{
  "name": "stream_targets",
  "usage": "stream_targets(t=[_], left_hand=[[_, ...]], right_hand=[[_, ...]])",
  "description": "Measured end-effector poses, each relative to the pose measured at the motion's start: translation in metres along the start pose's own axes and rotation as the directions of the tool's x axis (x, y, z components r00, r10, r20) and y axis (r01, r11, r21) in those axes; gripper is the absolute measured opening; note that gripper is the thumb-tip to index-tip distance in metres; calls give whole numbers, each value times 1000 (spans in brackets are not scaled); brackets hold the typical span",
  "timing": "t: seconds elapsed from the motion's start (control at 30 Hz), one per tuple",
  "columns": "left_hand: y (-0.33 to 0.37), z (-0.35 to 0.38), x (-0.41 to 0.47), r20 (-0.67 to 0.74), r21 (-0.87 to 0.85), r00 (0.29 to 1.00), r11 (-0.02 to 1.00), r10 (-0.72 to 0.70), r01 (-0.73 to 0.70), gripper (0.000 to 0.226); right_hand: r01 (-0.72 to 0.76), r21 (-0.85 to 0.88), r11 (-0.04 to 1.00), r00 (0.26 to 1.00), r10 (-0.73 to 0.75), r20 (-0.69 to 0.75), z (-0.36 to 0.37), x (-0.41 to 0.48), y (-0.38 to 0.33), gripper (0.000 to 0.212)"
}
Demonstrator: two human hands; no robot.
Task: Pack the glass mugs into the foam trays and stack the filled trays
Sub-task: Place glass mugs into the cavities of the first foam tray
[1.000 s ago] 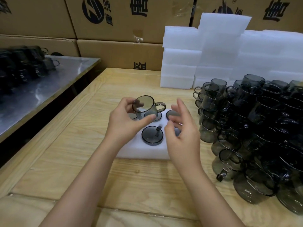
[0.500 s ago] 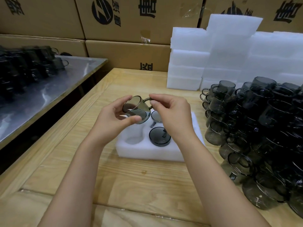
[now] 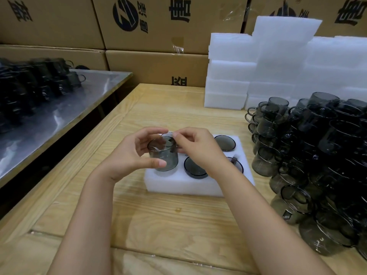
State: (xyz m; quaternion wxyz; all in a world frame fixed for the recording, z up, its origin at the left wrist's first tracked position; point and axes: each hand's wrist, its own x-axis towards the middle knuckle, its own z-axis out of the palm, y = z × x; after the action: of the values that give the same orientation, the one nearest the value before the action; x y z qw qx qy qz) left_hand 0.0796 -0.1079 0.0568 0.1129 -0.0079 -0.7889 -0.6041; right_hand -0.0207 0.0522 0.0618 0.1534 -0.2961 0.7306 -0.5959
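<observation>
A white foam tray lies on the wooden table in front of me. Several smoky glass mugs sit sunk in its holes, one at the near middle and one at the far right. My left hand holds another smoky glass mug upright over the tray's near left hole, fingers curled round its body. My right hand pinches that mug at its rim and handle side. The hole under the mug is hidden.
A big heap of loose smoky mugs fills the table's right side. Stacks of white foam trays stand at the back right. Cardboard boxes form a wall behind. A steel table at left bears more mugs.
The mug has turned from tilted to upright and come down toward the tray's near left hole. Both hands moved down with it, the right still pinching near the handle.
</observation>
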Motion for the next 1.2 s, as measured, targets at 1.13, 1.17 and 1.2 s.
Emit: stream_targets(t=[1.13, 1.17, 1.2], left_hand=[[-20, -1, 0, 165, 5, 956, 969, -243, 245, 95], [-21, 0, 1, 170, -9, 953, 967, -251, 256, 92], [-23, 2, 1, 153, -26, 951, 961, -268, 275, 88]], right_hand=[[63, -645, 761, 996, -3, 93, -1, -10, -1, 19], [66, -680, 730, 997, -17, 79, 0, -12, -2, 20], [83, -727, 682, 997, -50, 67, 1, -15, 0, 23]])
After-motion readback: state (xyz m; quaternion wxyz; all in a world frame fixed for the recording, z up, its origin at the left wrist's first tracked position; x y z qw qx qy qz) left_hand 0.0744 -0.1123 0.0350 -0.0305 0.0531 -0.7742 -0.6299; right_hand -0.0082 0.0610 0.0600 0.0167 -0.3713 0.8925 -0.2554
